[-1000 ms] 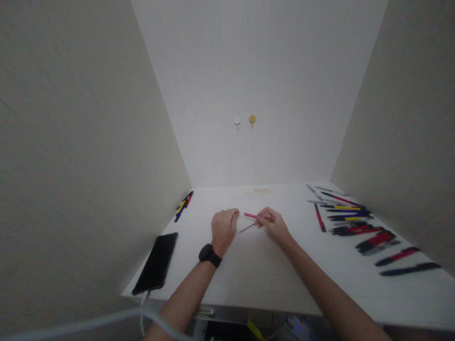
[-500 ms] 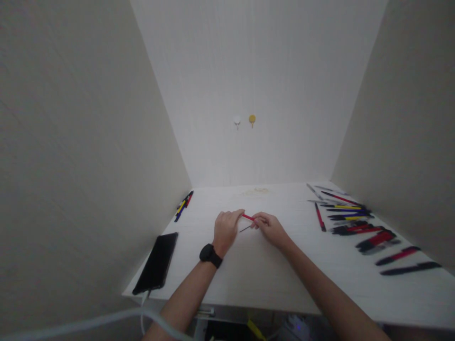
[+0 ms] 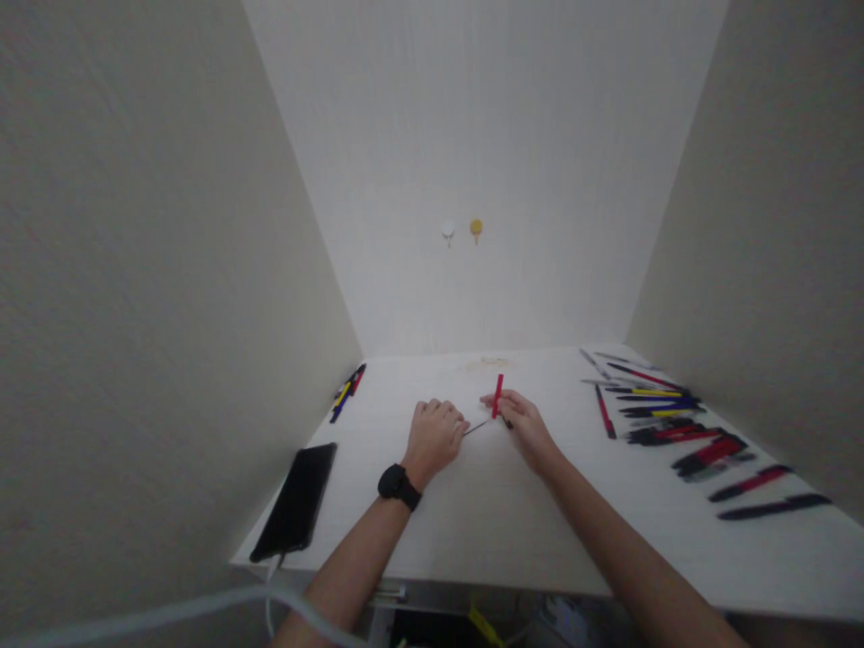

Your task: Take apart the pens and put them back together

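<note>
My left hand [image 3: 436,441], with a black watch [image 3: 398,486] on its wrist, pinches the near end of a thin dark pen refill [image 3: 476,427]. The refill slants up toward my other hand, just above or on the white table. My right hand [image 3: 527,430] holds a red pen barrel [image 3: 498,396] nearly upright between its fingers. A small black pen part [image 3: 506,421] shows under the fingers of that hand. Whether the refill's far tip touches the barrel, I cannot tell.
Along the table's right side lie several red, black, yellow and blue pens [image 3: 715,457]. More pens [image 3: 348,393] sit at the left wall. A black phone [image 3: 295,499] with a white cable [image 3: 168,612] is at the left edge. Two small hooks [image 3: 476,228] are on the back wall.
My left hand has let go of the red barrel and now grips the refill. In my right hand the barrel has turned from lying sideways to nearly upright.
</note>
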Demonstrator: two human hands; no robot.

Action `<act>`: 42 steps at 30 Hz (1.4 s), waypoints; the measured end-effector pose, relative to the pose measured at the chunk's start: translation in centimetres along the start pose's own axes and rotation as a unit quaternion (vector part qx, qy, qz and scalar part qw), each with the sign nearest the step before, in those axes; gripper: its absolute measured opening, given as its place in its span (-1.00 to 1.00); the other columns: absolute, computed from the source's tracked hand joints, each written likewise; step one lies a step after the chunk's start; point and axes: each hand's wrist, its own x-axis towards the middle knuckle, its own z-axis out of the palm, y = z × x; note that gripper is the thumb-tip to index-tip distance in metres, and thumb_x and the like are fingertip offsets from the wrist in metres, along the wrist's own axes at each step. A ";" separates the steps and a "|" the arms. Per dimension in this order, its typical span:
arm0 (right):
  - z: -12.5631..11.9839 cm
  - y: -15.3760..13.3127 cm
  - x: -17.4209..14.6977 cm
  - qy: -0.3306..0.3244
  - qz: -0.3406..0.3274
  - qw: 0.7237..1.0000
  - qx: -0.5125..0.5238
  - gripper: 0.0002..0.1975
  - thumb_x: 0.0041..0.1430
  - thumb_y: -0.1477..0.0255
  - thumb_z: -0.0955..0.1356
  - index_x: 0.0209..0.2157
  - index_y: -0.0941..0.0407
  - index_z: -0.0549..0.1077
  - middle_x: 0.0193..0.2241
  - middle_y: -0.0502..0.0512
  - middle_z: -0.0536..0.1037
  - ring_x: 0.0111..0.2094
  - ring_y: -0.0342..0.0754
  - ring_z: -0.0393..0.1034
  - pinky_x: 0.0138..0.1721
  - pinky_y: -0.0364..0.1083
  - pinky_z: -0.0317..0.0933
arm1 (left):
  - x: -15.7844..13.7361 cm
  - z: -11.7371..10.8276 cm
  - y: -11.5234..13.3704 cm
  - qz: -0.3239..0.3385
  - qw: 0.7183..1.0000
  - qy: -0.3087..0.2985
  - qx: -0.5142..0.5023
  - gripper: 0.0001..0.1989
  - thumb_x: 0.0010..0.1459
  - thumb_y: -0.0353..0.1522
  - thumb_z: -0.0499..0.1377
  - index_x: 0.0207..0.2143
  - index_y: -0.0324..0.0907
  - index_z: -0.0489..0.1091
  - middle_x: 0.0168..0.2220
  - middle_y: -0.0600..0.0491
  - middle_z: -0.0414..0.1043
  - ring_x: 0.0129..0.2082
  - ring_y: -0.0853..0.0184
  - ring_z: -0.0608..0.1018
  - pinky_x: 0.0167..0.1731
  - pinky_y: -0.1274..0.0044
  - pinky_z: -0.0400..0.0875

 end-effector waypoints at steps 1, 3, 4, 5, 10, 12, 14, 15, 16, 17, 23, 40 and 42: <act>0.0 0.0 0.0 0.006 0.001 1.000 0.004 -0.69 0.07 0.16 0.34 -0.29 0.11 0.48 -0.20 0.17 0.58 -0.16 0.04 0.42 -0.07 0.02 0.19 | 0.0 0.1 0.1 0.014 1.000 -0.017 0.006 -0.78 0.24 -0.25 0.05 -0.32 -0.16 0.42 -0.27 -0.04 0.44 -0.20 0.20 0.38 -0.16 0.32 0.16; 0.0 0.3 0.1 0.012 0.000 1.000 0.008 -0.71 0.06 0.18 0.35 -0.32 0.11 0.48 -0.25 0.14 0.58 -0.23 0.01 0.43 -0.12 0.00 0.21 | -0.1 0.3 0.2 0.032 0.999 -0.041 0.008 -0.79 0.21 -0.24 0.09 -0.33 -0.17 0.42 -0.27 -0.04 0.42 -0.20 0.20 0.37 -0.17 0.32 0.15; 0.0 0.4 0.1 0.017 -0.003 1.000 0.010 -0.72 0.06 0.19 0.35 -0.33 0.12 0.48 -0.28 0.13 0.58 -0.25 0.00 0.42 -0.15 -0.01 0.22 | -0.1 0.4 0.3 0.039 0.998 -0.051 0.008 -0.80 0.21 -0.26 0.09 -0.33 -0.17 0.42 -0.26 -0.04 0.42 -0.20 0.21 0.37 -0.18 0.33 0.15; 0.0 0.6 0.2 0.026 -0.008 1.000 0.012 -0.73 0.05 0.20 0.36 -0.35 0.12 0.47 -0.30 0.12 0.58 -0.28 -0.02 0.42 -0.17 -0.03 0.22 | -0.1 0.6 0.3 0.045 0.997 -0.060 0.008 -0.82 0.22 -0.27 0.08 -0.33 -0.17 0.41 -0.27 -0.04 0.41 -0.21 0.22 0.37 -0.19 0.35 0.15; -0.8 1.7 1.0 0.157 -0.044 0.987 0.010 -0.74 0.00 0.21 0.37 -0.36 0.11 0.41 -0.44 0.08 0.54 -0.37 -0.04 0.40 -0.26 -0.04 0.25 | -0.1 1.5 0.0 0.055 0.995 -0.086 -0.005 -0.84 0.24 -0.35 0.04 -0.35 -0.19 0.36 -0.32 -0.01 0.39 -0.27 0.26 0.37 -0.24 0.41 0.17; -1.2 2.0 1.3 0.204 -0.053 0.978 -0.007 -0.73 0.00 0.21 0.36 -0.35 0.12 0.40 -0.44 0.09 0.53 -0.37 -0.04 0.40 -0.27 -0.03 0.26 | -0.1 1.7 -0.1 0.061 0.994 -0.087 -0.028 -0.85 0.25 -0.39 0.03 -0.36 -0.19 0.35 -0.35 0.01 0.38 -0.29 0.27 0.37 -0.25 0.42 0.18; -1.3 2.1 1.4 0.223 -0.056 0.973 -0.029 -0.73 0.00 0.21 0.35 -0.34 0.12 0.40 -0.43 0.10 0.53 -0.38 -0.03 0.41 -0.28 -0.03 0.26 | -0.2 1.7 -0.2 0.057 0.993 -0.069 -0.072 -0.84 0.26 -0.42 0.00 -0.36 -0.18 0.33 -0.38 0.03 0.37 -0.32 0.29 0.37 -0.26 0.44 0.20; -1.3 2.1 1.4 0.221 -0.056 0.973 -0.042 -0.74 0.01 0.22 0.34 -0.35 0.13 0.39 -0.43 0.11 0.53 -0.38 -0.03 0.41 -0.28 -0.03 0.26 | -0.2 1.6 -0.1 0.046 0.992 -0.048 -0.106 -0.84 0.26 -0.42 -0.02 -0.35 -0.18 0.33 -0.38 0.03 0.37 -0.32 0.30 0.37 -0.26 0.45 0.21; -1.3 2.0 1.3 0.213 -0.056 0.974 -0.058 -0.75 0.01 0.23 0.33 -0.35 0.12 0.38 -0.44 0.11 0.53 -0.39 -0.03 0.41 -0.30 -0.03 0.25 | -0.2 1.4 -0.1 0.031 0.988 -0.019 -0.148 -0.83 0.27 -0.42 -0.04 -0.33 -0.17 0.32 -0.37 0.03 0.37 -0.32 0.31 0.38 -0.26 0.46 0.23; -1.1 1.9 1.2 0.199 -0.059 0.975 -0.080 -0.76 0.03 0.24 0.32 -0.35 0.12 0.38 -0.45 0.10 0.53 -0.40 -0.03 0.40 -0.32 -0.04 0.24 | -0.2 1.2 0.0 0.015 0.981 0.018 -0.194 -0.83 0.28 -0.41 -0.06 -0.30 -0.17 0.32 -0.35 0.03 0.37 -0.30 0.32 0.39 -0.25 0.47 0.25; -0.3 1.2 0.3 0.097 -0.140 0.930 -0.325 -0.86 0.12 0.35 0.29 -0.37 0.11 0.43 -0.41 0.11 0.50 -0.36 -0.01 0.31 -0.26 -0.03 0.14 | 0.0 0.8 0.1 -0.111 0.886 0.218 -0.393 -0.86 0.28 -0.35 -0.03 -0.33 -0.16 0.27 -0.39 0.06 0.30 -0.36 0.38 0.40 -0.31 0.53 0.30; 0.2 0.9 -0.6 -0.045 -0.220 0.879 -0.421 -0.85 0.24 0.41 0.26 -0.28 0.07 0.47 -0.31 0.07 0.56 -0.22 0.01 0.30 -0.14 -0.01 0.05 | 0.4 0.0 0.3 -0.194 0.817 0.282 -0.463 -0.84 0.17 -0.27 0.13 -0.31 -0.20 0.29 -0.39 0.03 0.45 -0.42 0.40 0.47 -0.32 0.52 0.37; 0.2 0.9 -0.6 -0.047 -0.218 0.878 -0.423 -0.83 0.24 0.40 0.26 -0.28 0.07 0.48 -0.31 0.08 0.56 -0.23 0.02 0.30 -0.14 0.00 0.05 | 0.4 0.0 0.3 -0.194 0.821 0.277 -0.460 -0.84 0.18 -0.27 0.12 -0.30 -0.19 0.29 -0.39 0.03 0.46 -0.42 0.39 0.47 -0.32 0.52 0.37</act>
